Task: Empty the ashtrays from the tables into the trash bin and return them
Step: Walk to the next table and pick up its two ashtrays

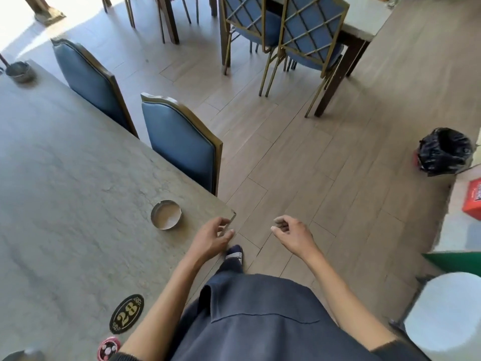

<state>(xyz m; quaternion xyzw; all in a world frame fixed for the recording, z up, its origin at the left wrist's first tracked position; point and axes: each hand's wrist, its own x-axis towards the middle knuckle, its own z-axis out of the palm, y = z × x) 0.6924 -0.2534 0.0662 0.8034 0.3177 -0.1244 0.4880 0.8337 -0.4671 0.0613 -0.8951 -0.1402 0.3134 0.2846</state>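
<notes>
round metal ashtray holds pale ash, sits upright.

The table top is grey-beige with a faint mottled stone pattern. On it, the near ashtray is silver metal with a pale beige inside, and the far ashtray is dark grey. An oval sign is black with gold digits "28" and a gold ornament border; beside it a round sticker is pink and black. The chairs have blue padding in gold-brown frames — the farther chairs show a gold lattice of diamonds over blue. The floor is light brown wood planks. The trash bin has a shiny black bag. A box is red. The person's shirt is dark blue-grey.
</notes>
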